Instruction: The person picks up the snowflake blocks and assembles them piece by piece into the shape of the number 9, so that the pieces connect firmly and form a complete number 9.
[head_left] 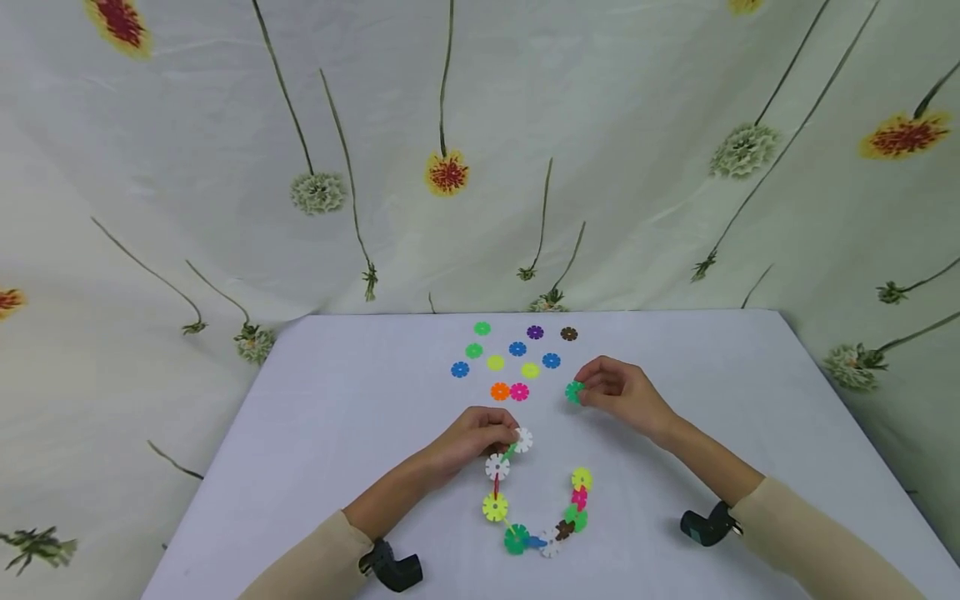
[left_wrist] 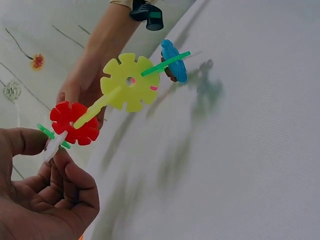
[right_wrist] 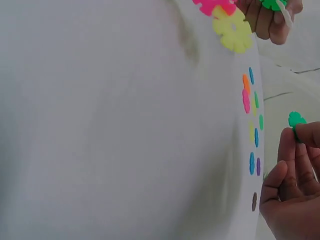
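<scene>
Notched plastic discs are joined edge to edge into a curved chain, seen in the head view with a yellow disc (head_left: 495, 507) on its left side and another yellow disc (head_left: 581, 478) at its right end. My left hand (head_left: 482, 433) pinches the chain's upper left end between thumb and finger, near a white disc (head_left: 523, 440). In the left wrist view a red disc (left_wrist: 75, 123) hangs just beyond those fingertips. My right hand (head_left: 624, 395) pinches a single green disc (head_left: 574, 392), held apart from the chain; the right wrist view shows this green disc (right_wrist: 296, 119) at the fingertips.
Several loose discs lie at the back of the white table (head_left: 360, 400), among them an orange disc (head_left: 500, 392), a pink disc (head_left: 519, 392) and a brown disc (head_left: 569, 333). A flowered cloth (head_left: 495, 233) hangs behind the table's far edge.
</scene>
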